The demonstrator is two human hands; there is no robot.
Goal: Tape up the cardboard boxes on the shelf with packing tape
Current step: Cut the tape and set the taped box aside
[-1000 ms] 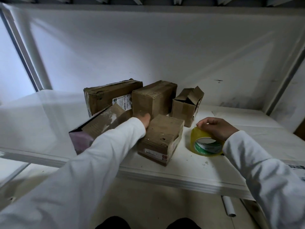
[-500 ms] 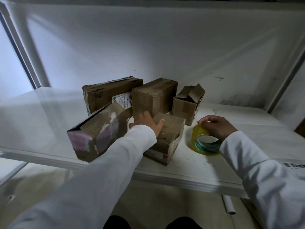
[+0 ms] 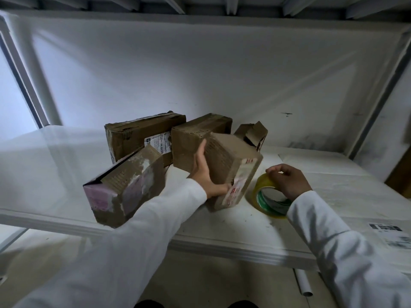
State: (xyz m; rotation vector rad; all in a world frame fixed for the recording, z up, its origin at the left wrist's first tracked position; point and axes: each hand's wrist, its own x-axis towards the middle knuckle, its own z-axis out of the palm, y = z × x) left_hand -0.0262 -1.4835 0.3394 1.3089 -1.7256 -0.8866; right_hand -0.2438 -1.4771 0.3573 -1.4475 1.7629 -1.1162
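**Op:** On the shelf (image 3: 222,221), front and centre, my left hand (image 3: 203,174) grips the small box (image 3: 231,167), thumb up one face, fingers under the labelled end, tipping it up on an edge, I'd guess to turn a seam toward me.

**Desk:** And the tape?

**Op:** Tape roll (image 3: 268,196) stands on edge just right of that box, my right hand (image 3: 287,178) curled over its top, steadying it so it's ready. Four more boxes sit behind and left; the back-right one (image 3: 251,134) gapes open.
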